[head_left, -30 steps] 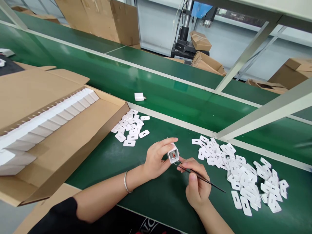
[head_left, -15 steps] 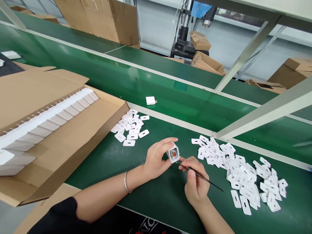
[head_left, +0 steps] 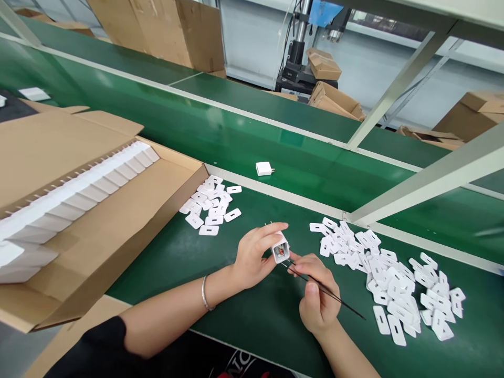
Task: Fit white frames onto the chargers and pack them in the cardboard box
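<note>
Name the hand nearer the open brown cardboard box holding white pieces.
Left. The left hand, holding a white plastic housing, is right of the box; the right hand, gripping thin black tweezers, is farther right.

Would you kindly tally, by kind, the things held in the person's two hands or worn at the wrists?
White plug housing, in the left hand: 1
Dark tweezers, in the right hand: 1
Silver bracelet: 1
Total: 3
</note>
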`<state>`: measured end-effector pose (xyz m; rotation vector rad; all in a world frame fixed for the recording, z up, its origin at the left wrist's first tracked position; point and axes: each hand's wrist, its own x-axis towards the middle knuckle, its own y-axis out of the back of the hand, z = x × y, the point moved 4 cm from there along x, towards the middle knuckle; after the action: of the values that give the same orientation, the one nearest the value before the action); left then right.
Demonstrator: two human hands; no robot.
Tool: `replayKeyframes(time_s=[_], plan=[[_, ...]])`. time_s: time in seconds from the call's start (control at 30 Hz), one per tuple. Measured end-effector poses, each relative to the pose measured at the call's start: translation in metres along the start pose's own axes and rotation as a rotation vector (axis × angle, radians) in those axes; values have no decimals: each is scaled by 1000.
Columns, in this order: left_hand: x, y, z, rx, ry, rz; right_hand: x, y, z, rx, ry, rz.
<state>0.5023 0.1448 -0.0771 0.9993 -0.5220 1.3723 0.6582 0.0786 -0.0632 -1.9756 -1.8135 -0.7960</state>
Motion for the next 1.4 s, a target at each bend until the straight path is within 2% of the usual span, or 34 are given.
replayKeyframes(time_s=[0.5,0.73,0.93,1.03,1.13,1.2,1.3,1.4], plan=[[1,1,1,21,-19,19,-1,-1,0,24,-9,-56],[0,1,1,-45,37,-9,2,-1,-1,32,7,-3],[1,-2,0,-23,88,-29,8,-5,-3,-98,-41,-87],[3,-4,-2,-30,140,-70,9,1,-2,-80,-12,-6],[4,-4,-7,-41,302,-81,13,12,4,-210,18,90],[4,-4,-12,-17,454,-78,18,16,15,-502,5,4],[1,-5,-21,-27,626,-88,24,14,38,-939,-3,-286],[-5,-9,-29,-133,734,-61,25,11,56,-1057,0,-509]])
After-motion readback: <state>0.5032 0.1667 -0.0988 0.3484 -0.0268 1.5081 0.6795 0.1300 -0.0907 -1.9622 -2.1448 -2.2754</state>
